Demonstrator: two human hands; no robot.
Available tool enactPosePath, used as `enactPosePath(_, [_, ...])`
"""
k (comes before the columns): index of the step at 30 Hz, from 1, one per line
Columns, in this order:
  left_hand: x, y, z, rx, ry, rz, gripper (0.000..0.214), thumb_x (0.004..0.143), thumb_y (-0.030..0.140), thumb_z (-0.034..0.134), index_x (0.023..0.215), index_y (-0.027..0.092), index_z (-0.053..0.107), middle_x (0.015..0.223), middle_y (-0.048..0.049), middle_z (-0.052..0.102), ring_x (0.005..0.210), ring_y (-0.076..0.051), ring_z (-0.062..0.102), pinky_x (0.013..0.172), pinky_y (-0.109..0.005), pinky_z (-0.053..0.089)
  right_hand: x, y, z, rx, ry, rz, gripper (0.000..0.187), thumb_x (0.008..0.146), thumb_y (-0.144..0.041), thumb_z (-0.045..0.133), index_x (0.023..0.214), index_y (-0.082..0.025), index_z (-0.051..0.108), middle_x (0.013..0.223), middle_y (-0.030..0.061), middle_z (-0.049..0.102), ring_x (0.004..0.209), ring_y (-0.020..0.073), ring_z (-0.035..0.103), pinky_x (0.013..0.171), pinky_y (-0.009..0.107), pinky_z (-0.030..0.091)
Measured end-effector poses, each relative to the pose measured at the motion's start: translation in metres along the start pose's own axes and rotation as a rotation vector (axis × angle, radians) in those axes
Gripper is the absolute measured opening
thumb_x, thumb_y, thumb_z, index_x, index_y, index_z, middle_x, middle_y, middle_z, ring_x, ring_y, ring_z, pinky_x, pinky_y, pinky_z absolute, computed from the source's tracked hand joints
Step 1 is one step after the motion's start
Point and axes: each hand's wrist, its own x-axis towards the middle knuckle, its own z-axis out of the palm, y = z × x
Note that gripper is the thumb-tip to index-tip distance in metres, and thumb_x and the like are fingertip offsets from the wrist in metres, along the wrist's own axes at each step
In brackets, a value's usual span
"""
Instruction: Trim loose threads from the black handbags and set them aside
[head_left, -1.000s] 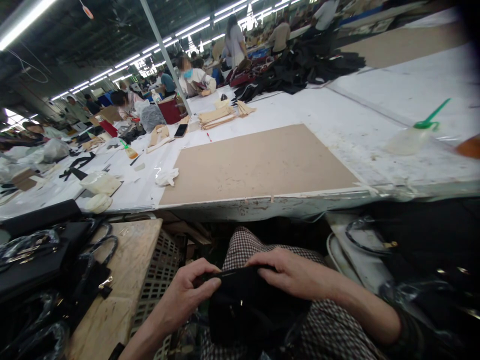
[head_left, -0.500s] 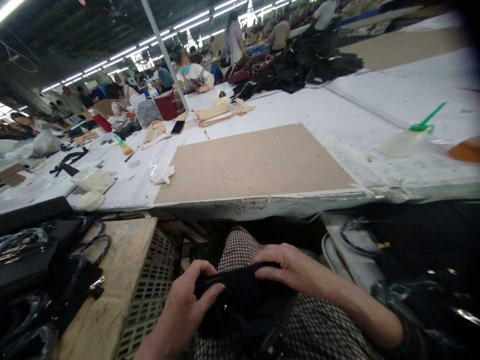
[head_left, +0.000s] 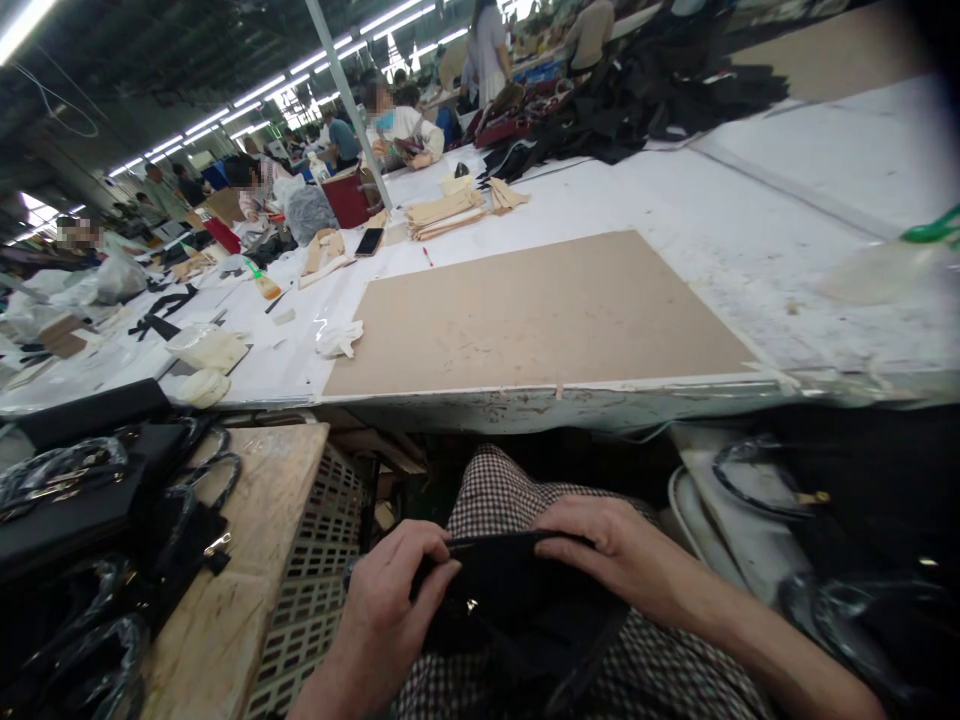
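Note:
A black bag (head_left: 525, 600) lies across my lap on checked cloth (head_left: 491, 490), its upper edge stretched between my hands. My left hand (head_left: 397, 600) pinches that edge at its left end, thumb on the near side. Further right, my right hand (head_left: 592, 535) grips the same edge between thumb and fingers. A small shiny metal fitting (head_left: 471, 605) shows on the bag near my left thumb. The lower part of the bag is dark and hard to make out.
Black handbags with plastic-wrapped handles (head_left: 82, 500) are piled on a board (head_left: 277, 470) at left; more black bags (head_left: 862, 500) lie at right. Ahead, a white table (head_left: 675, 200) carries a brown board (head_left: 525, 310), tan pieces (head_left: 450, 212) and a glue bottle (head_left: 262, 282). Co-workers sit beyond.
The view has shifted, so the table things appear a little further right or left of before. Both hands keep their hold on the bag's edge, which now looks straighter and more taut.

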Motion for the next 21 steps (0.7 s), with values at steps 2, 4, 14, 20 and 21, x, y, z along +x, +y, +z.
enactPosePath(2, [0.0006, 0.0005, -0.0004, 0.002, -0.01, 0.0, 0.01, 0.091, 0.012, 0.057, 0.09, 0.021, 0.053, 0.099, -0.0027, 0.064, 0.094, -0.014, 0.062, 0.083, -0.024, 0.049, -0.0008, 0.0002, 0.0003, 0.0, 0.015, 0.001, 0.018, 0.098, -0.037, 0.057, 0.098, -0.027, 0.072, 0.092, -0.0009, 0.072, 0.087, 0.0183, 0.065, 0.08, 0.027, 0.045])
enactPosePath(4, [0.0011, 0.0007, -0.0005, -0.009, -0.03, 0.013, 0.01, 0.092, 0.011, 0.056, 0.09, 0.021, 0.053, 0.101, -0.0031, 0.064, 0.095, -0.014, 0.063, 0.084, -0.024, 0.049, -0.0013, -0.0004, 0.0004, 0.008, 0.022, 0.008, 0.018, 0.098, -0.037, 0.057, 0.099, -0.027, 0.072, 0.093, -0.0015, 0.072, 0.088, 0.018, 0.065, 0.081, 0.026, 0.045])
enactPosePath(14, [0.0011, -0.003, 0.0021, -0.035, -0.033, 0.055, 0.012, 0.092, 0.009, 0.054, 0.086, 0.02, 0.055, 0.107, -0.0051, 0.063, 0.095, -0.014, 0.064, 0.083, -0.022, 0.051, -0.0023, -0.0011, 0.0024, -0.016, 0.044, 0.065, 0.02, 0.098, -0.04, 0.055, 0.098, -0.03, 0.072, 0.09, -0.0032, 0.072, 0.086, 0.0176, 0.065, 0.077, 0.026, 0.044])
enactPosePath(20, [0.0008, 0.0008, 0.0028, -0.04, -0.017, -0.02, 0.01, 0.093, 0.014, 0.055, 0.085, 0.02, 0.055, 0.106, -0.0061, 0.064, 0.096, -0.016, 0.064, 0.085, -0.024, 0.051, -0.0009, -0.0008, 0.0005, 0.019, 0.044, 0.074, 0.021, 0.098, -0.039, 0.055, 0.099, -0.029, 0.073, 0.093, -0.0015, 0.073, 0.088, 0.0191, 0.066, 0.079, 0.027, 0.045])
enactPosePath(21, [0.0009, 0.0014, 0.0037, -0.04, -0.008, -0.028, 0.009, 0.093, 0.016, 0.055, 0.084, 0.02, 0.056, 0.106, -0.0062, 0.064, 0.097, -0.016, 0.064, 0.085, -0.025, 0.051, -0.0011, -0.001, -0.0002, 0.025, 0.047, 0.077, 0.021, 0.098, -0.039, 0.055, 0.098, -0.029, 0.073, 0.093, -0.0013, 0.073, 0.088, 0.0193, 0.066, 0.08, 0.028, 0.045])
